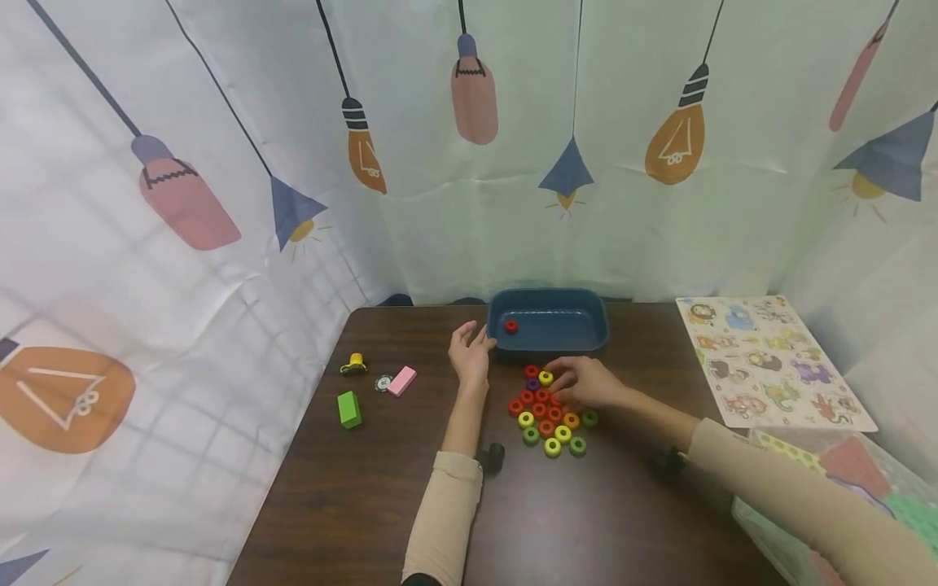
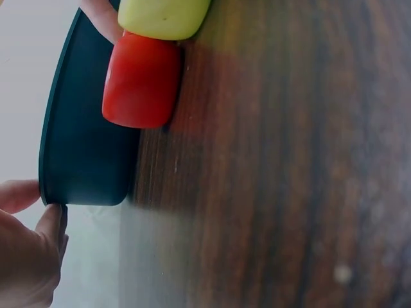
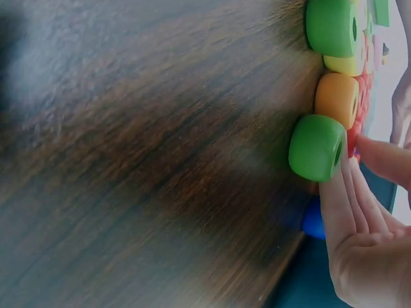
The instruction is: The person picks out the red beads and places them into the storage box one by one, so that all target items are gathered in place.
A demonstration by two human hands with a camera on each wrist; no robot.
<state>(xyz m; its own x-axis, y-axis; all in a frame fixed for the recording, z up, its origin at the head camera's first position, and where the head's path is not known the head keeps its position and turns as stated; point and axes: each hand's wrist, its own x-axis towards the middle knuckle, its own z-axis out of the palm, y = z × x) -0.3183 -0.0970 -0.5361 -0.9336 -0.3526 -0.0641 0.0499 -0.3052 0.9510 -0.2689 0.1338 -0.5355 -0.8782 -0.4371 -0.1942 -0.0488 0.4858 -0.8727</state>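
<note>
At the back of the table is a dark blue tray (image 1: 550,348) with one red bead (image 1: 510,325) inside. My left hand (image 1: 471,354) is at the tray's left end; in the left wrist view its thumb and finger pinch the rim corner. Several ring-shaped beads, red, yellow, green, orange and purple, lie in front of the tray. My right hand (image 1: 586,382) reaches over their right side, beside a yellow bead (image 1: 545,378). In the right wrist view the thumb touches a red bead, while a green bead (image 3: 314,149) hides the fingertips. A blue bead (image 3: 313,219) lies below the fingers.
To the left lie a green block (image 1: 349,409), a pink block (image 1: 401,381), a poker chip (image 1: 383,382) and a small yellow item (image 1: 355,363). A sheet of animal pictures (image 1: 777,358) and a patterned plastic bag (image 1: 857,480) occupy the right side. A printed curtain (image 1: 513,220) hangs behind.
</note>
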